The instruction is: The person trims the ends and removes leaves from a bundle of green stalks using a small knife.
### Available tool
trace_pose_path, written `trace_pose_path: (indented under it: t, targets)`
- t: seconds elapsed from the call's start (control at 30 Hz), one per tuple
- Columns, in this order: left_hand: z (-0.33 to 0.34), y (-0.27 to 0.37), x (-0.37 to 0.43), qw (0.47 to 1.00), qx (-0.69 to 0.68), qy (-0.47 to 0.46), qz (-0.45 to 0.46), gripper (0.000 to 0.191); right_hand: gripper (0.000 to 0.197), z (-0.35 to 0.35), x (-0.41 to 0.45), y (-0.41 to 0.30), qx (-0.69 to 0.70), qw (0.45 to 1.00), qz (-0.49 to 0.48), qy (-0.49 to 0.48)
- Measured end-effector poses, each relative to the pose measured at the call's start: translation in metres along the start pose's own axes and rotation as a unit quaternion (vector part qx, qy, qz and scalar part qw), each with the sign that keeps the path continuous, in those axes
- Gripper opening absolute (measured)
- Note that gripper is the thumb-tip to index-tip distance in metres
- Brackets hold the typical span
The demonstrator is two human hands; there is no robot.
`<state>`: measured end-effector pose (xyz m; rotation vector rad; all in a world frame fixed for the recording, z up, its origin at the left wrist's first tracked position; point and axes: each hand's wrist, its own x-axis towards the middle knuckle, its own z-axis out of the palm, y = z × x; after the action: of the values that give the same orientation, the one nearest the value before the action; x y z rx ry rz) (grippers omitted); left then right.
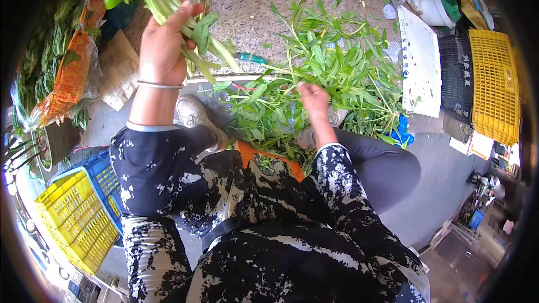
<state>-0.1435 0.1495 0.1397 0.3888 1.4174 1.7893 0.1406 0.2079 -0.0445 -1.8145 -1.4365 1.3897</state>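
Note:
My left hand [165, 46], a metal bangle at its wrist, is closed around a bunch of leafy green stems [158, 0] that look like water spinach. The bunch is raised over the stone slab, its pale cut ends slanting down to the right. At the near edge of the heap of loose water spinach [324, 57], my right hand [315, 100] has its fingertips pinched together at a thin stem. This heap spreads over the slab and spills down between my shoes. Between the hands lies a narrow object wrapped in green [252, 58], partly covered by stems.
Left are greens in orange wrapping [67, 80], brown cardboard [118, 67], a blue crate [107, 181] and a yellow crate [78, 219]. Right stand a white board with writing [421, 63], a black crate [456, 73], another yellow crate [494, 86] and a white bucket [436, 10].

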Motion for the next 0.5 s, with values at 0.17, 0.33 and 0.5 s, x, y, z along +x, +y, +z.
trace_pose_path:
  t: [0.17, 0.33, 0.5]
  targets:
    - [-0.002, 0.006, -0.006, 0.998, 0.054, -0.009, -0.018, 0.025, 0.038, 0.068, -0.012, 0.052, -0.130, 0.950, 0.178, -0.222]
    - [0.003, 0.008, -0.001, 0.992, 0.100, -0.044, -0.068, 0.026, 0.052, 0.075, 0.012, 0.102, -0.250, 0.929, 0.139, -0.236]
    - [-0.006, 0.005, -0.004, 0.995, 0.062, -0.047, -0.060, 0.026, 0.023, 0.064, -0.010, 0.053, -0.418, 0.826, 0.117, -0.360]
